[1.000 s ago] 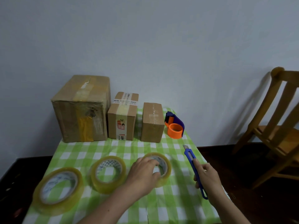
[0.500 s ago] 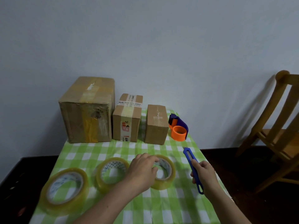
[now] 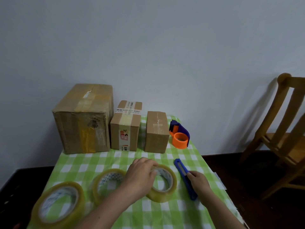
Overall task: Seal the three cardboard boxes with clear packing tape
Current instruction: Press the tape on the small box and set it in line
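On the checked cloth, the right-most tape roll (image 3: pixel 162 183) is gripped by the left hand (image 3: pixel 140 177), the blue cutter (image 3: pixel 185 178) by the right hand (image 3: pixel 199 183); finding the tape's end is likely called for next

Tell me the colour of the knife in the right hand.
Blue utility knife, held by the right hand; head view.

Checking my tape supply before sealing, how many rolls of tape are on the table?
3, in a row along the near edge: left roll, middle roll, and right roll under the left hand. None seems hidden.
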